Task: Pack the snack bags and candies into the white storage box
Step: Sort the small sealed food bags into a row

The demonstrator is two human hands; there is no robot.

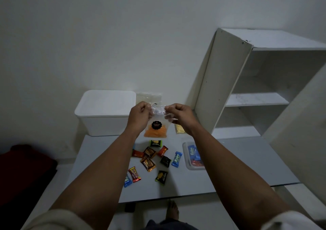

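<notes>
Both hands hold up a clear snack bag (156,129) of orange chips with a black round label. My left hand (139,117) pinches its top left corner and my right hand (180,117) pinches its top right corner, above the table. The white storage box (104,122) stands at the table's back left with its lid on. Several wrapped candies (150,161) lie scattered on the table below the bag. A clear bag (149,98) leans behind my hands, and a yellow snack bag (180,129) shows partly under my right wrist.
A small clear tray (189,159) with blue and red candies sits right of the scattered ones. A white open shelf unit (255,88) rises at the right. The grey table (238,168) ends at a front edge; a dark red cushion (23,162) lies left.
</notes>
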